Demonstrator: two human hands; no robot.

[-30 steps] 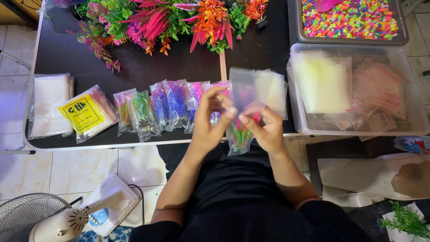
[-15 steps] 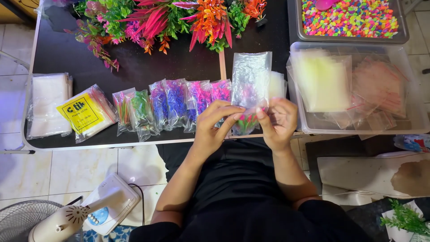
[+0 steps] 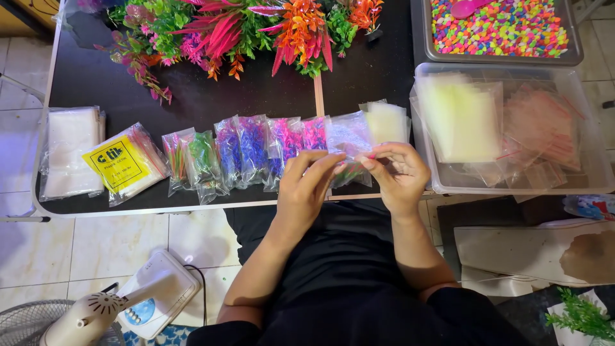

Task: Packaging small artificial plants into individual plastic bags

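Both hands held one small clear bag (image 3: 349, 150) with little plastic plants inside. The left hand (image 3: 307, 186) pinched its left side and the right hand (image 3: 400, 173) pinched its right side, fingers closed on it. The bag was up over the front edge of the dark surface (image 3: 256, 96). Just to its left lay a row of filled bags (image 3: 243, 150) with green, blue and pink plants. A clear tub (image 3: 596, 166) of empty bags sat on the right. A tray of coloured pebbles (image 3: 500, 29) was behind it.
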